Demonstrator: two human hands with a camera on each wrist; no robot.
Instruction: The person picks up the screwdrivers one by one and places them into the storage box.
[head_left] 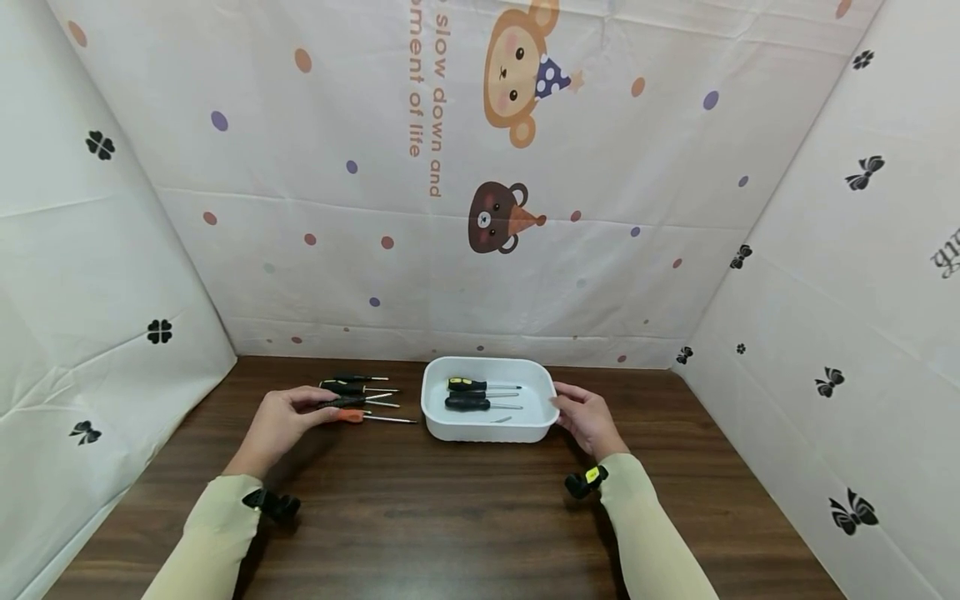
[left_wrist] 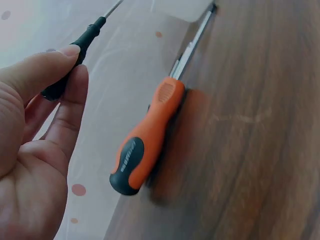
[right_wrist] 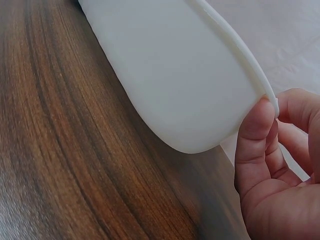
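In the left wrist view, my left hand point(left_wrist: 45, 125) pinches the black handle of a slim screwdriver point(left_wrist: 86, 42) between thumb and fingers. An orange-and-black screwdriver point(left_wrist: 150, 135) lies beside it on the table. From the head view, the left hand point(head_left: 279, 423) is by a small group of screwdrivers with their shafts pointing right, among them a black-handled one point(head_left: 342, 387). My right hand point(head_left: 588, 418) grips the right end of a white plastic tray point(head_left: 486, 432); thumb and fingers pinch its rim point(right_wrist: 274, 102). Inside the tray lie several screwdrivers, one black and yellow point(head_left: 467, 384).
A dark wood-grain table point(head_left: 435, 517) carries everything. Behind it hangs a white printed cloth point(head_left: 420, 275), with more cloth point(head_left: 795, 275) along both sides. Each wrist wears a small black camera, such as the left one point(head_left: 273, 504).
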